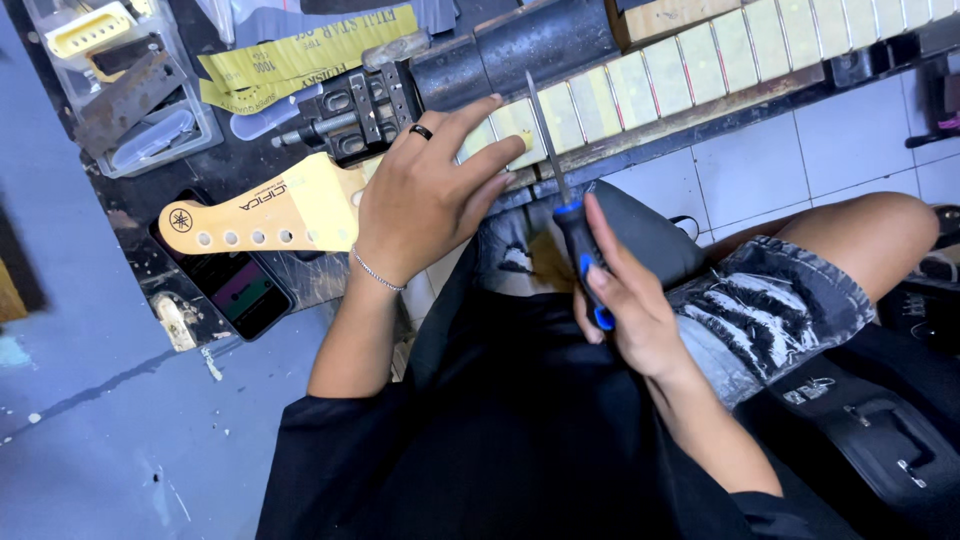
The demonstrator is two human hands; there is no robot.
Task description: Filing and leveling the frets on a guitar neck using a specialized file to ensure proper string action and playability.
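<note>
Clutter fills the far-left corner of the worktop: a clear plastic tray of small parts, with yellow sandpaper sheets beside it. Near the left edge we see a phone lying partly under the pale guitar headstock. The guitar neck has its long axis running from that headstock at lower left up to the right, along the worktop's near edge, gripped by a dark vise. Our left hand lies spread and flat on the neck just past the vise. Our right hand is closed around a file's black-and-blue handle; its thin blade points up to the neck.
</note>
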